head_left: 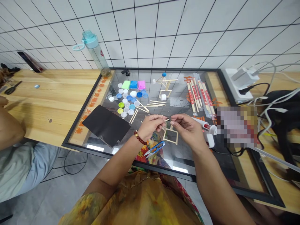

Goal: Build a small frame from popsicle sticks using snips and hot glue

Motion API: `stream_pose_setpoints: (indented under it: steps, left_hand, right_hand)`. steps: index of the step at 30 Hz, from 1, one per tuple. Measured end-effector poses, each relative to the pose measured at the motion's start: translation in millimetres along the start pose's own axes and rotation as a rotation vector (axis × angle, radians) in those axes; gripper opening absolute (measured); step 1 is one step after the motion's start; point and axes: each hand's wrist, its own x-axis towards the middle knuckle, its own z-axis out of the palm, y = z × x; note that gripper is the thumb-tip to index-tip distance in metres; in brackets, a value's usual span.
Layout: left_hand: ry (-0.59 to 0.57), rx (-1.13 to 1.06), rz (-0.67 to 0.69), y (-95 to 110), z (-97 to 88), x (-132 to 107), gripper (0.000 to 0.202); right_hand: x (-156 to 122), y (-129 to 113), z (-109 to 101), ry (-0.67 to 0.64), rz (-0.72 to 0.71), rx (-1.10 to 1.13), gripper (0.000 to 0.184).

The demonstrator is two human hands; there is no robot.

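Note:
My left hand (152, 125) pinches a short piece of wooden stick (167, 119) with a dark bit at its end. The fingers of my right hand (187, 128) are pinched together right beside that end; what they hold is too small to make out. Just below my hands a square frame of wooden sticks (170, 136) lies on the glass. Blue-handled thread snips (154, 149) lie near the front edge, below my left hand. To the left is a sheet of black paper (106, 125) with a cut corner.
Several small cups and caps (133, 93), clay packs (133, 84) and loose sticks (142, 107) lie behind my left hand. A stick model (165, 86) stands at the back. Wrapped chopsticks (199, 95), a hot glue gun (208, 127), a power strip (239, 86) and cables are right. Left are a water bottle (96, 53) and another person's arm (10, 122).

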Motion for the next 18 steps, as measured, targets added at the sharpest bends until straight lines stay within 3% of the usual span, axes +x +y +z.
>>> stream_pose_setpoints:
  steps: [13,18]
  left_hand:
    - [-0.029,-0.002,-0.010,0.8,3.5,-3.7,0.009]
    - [-0.026,-0.030,-0.040,3.0,2.8,-4.9,0.009]
  right_hand:
    - [-1.2,-1.2,1.3,0.025,-0.012,-0.014,0.012]
    - [-0.9,-5.2,-0.4,-0.043,-0.033,-0.010,0.023]
